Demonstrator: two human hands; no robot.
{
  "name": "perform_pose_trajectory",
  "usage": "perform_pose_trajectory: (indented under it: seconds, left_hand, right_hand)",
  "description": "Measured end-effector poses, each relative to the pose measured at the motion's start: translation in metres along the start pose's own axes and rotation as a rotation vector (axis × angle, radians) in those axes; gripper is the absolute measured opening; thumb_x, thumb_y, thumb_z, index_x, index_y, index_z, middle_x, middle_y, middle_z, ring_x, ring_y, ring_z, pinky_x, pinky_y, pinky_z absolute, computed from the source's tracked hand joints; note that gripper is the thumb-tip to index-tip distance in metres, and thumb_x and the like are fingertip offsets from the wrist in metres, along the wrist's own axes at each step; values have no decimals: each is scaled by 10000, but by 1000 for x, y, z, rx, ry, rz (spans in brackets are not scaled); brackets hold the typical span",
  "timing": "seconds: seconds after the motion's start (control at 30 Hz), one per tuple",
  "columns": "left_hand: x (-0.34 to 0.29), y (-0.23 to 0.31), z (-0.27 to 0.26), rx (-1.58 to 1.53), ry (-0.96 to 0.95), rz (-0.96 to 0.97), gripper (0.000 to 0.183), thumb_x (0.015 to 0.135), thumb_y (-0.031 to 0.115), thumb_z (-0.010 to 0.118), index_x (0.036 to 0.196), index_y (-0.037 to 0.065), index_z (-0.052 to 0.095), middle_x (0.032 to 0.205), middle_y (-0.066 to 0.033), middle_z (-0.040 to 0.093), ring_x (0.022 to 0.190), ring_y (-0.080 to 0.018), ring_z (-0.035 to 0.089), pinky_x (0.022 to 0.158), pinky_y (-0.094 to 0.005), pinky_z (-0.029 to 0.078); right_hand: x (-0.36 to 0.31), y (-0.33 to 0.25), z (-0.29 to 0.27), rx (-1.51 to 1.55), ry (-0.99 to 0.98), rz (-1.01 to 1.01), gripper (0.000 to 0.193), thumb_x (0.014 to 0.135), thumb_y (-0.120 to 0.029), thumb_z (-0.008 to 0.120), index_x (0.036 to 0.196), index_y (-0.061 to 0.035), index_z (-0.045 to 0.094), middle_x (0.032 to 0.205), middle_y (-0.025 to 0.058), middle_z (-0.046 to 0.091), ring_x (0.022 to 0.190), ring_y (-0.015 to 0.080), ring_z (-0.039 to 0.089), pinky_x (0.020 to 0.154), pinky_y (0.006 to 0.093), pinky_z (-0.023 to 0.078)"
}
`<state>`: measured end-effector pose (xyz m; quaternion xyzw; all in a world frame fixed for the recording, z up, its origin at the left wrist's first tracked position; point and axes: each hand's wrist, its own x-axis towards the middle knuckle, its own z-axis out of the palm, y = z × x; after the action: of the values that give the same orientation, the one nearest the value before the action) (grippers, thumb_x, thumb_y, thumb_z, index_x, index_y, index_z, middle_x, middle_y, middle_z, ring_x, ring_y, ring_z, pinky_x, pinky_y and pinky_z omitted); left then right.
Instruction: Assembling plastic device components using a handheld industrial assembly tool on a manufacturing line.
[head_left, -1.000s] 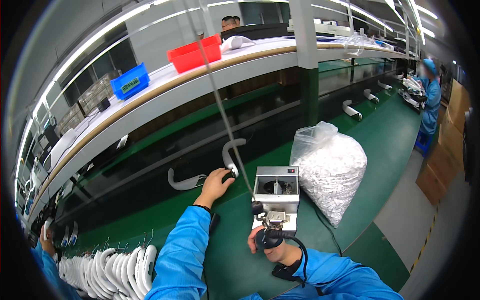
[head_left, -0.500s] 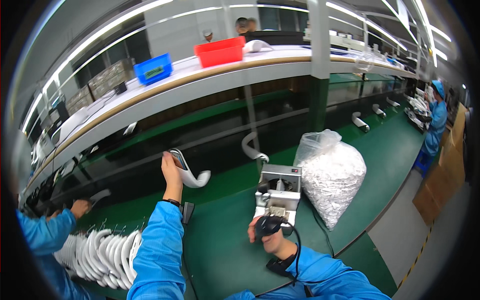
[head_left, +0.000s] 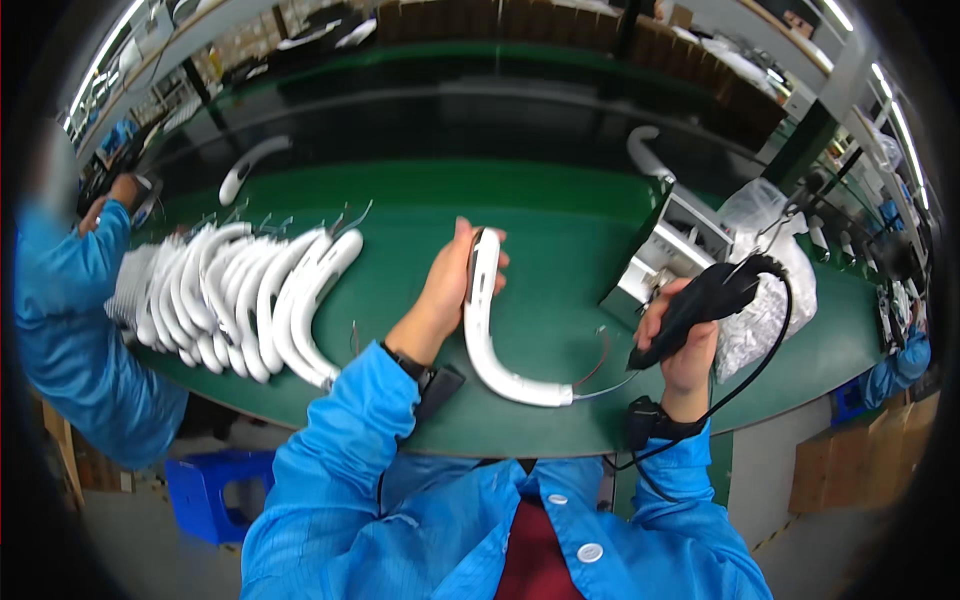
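My left hand is closed round the upper end of a white curved plastic housing, shaped like a long hook. Its lower end bends to the right, and thin red and pale wires stick out of it. In my right hand is a black corded hand tool, its narrow end pointing down and left toward the wires. The tool's tip and exact kind are hard to make out. Behind that hand stands a small metal box-shaped machine, partly covered by it.
A row of similar white housings with wires lies on the green table at left. A co-worker's blue sleeve is beyond them. A clear bag of white bits stands at right. One housing lies on the dark belt behind; a blue stool stands below.
The view has swung down toward my body. My left hand has brought the white housing back from over the belt to the table's front. My right hand has lifted the black tool beside it.
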<state>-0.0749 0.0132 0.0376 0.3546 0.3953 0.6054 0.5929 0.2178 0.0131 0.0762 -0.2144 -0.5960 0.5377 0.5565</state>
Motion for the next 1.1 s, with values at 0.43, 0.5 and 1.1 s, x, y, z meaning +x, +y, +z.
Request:
perform_pose_trajectory:
  seconds: [0.43, 0.5, 1.1]
  left_hand:
    - [-15, 33, 11, 373, 63, -154, 588, 947, 461, 475, 1283, -22, 466, 971, -86, 631, 859, -164, 639, 653, -277, 514]
    - [-17, 31, 21, 349, 83, -37, 500, 917, 286, 582, 1280, -40, 471, 1017, -143, 633, 940, -218, 632, 760, -310, 518]
    - [20, 8, 84, 349, -165, 428, 277, 918, 249, 570, 915, -20, 634, 809, -90, 641, 746, -162, 637, 696, -279, 514]
  right_hand:
    - [-2, 10, -6, 52, 140, -103, 747, 865, -641, 479, 1244, -4, 393, 793, 85, 539, 668, 161, 545, 706, 336, 501]
    - [6, 2, -10, 96, 186, -165, 741, 866, -654, 462, 1246, -22, 385, 766, 64, 511, 637, 144, 511, 647, 306, 466]
    - [53, 18, -14, -33, 170, -115, 613, 907, -580, 470, 1081, 7, 444, 710, 96, 531, 579, 150, 529, 528, 262, 434]
